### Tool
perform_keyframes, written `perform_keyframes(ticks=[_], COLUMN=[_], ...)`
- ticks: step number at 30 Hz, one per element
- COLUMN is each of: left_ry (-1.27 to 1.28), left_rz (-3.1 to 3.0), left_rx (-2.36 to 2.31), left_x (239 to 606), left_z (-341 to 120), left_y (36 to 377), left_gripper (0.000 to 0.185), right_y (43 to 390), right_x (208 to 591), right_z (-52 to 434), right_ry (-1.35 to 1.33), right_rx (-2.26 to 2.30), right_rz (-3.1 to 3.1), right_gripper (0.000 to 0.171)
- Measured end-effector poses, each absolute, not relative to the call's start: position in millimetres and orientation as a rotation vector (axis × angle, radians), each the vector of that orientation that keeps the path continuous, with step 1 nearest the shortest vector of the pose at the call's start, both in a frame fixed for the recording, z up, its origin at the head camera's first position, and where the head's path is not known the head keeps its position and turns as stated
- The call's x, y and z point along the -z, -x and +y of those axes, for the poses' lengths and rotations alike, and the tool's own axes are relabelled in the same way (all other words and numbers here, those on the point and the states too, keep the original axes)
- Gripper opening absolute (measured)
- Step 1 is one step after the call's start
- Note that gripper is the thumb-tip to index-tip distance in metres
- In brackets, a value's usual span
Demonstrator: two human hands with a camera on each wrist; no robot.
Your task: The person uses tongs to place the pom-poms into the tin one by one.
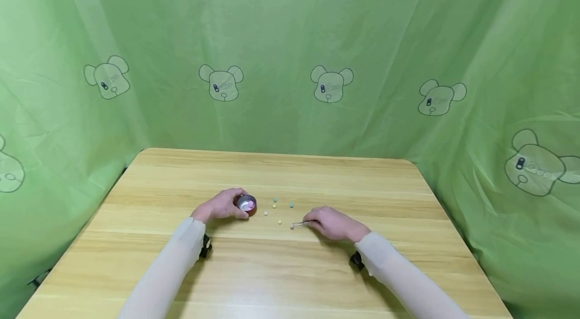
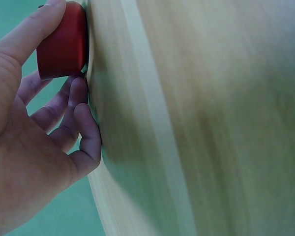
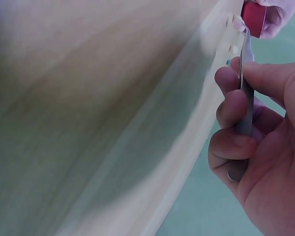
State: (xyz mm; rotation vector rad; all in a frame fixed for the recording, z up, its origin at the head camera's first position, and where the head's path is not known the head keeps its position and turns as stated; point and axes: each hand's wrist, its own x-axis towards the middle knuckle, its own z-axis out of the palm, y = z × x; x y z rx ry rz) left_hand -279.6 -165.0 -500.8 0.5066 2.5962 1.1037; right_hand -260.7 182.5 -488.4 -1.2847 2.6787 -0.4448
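Head view — left hand [image 1: 222, 205] grips a red cup [image 1: 252, 211], right hand [image 1: 334, 223] holds metal tweezers [image 1: 301, 224] — tips at 1 pale bead [image 1: 292, 227].

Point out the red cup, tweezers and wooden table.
Red cup [image 2: 65, 49]: left wrist view, on its outer side wall.
Tweezers [image 3: 245, 122]: right wrist view, partway along the metal body.
Wooden table [image 1: 276, 271]: head view, on bare tabletop.

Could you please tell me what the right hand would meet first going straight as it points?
The silver metal tweezers in the right hand reach a small, round, pale bead, so that seems first in line; whether they grip it is unclear.
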Motion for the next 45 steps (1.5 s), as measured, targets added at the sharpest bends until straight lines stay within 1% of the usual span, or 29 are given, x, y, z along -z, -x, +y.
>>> perform_keyframes(ticks=[20, 34, 45], left_ry=[-0.577, -0.496, -0.519], left_rz=[2.584, 2.575, 2.582], left_rx=[-1.128, -1.138, -1.126], left_x=[502.0, 502.9, 504.6], left_z=[-168.7, -168.2, -167.7], left_y=[280.7, 281.4, 283.9], left_gripper=[0.049, 0.05, 0.05], right_y=[278.0, 289.2, 298.7], right_x=[483.6, 475.4, 470.0], right_z=[179.0, 163.8, 152.0], right_ry=[1.269, 1.218, 1.262], right_rx=[0.521, 0.573, 0.585], right_rz=[2.699, 2.704, 2.701], right_gripper=[0.019, 0.02, 0.02])
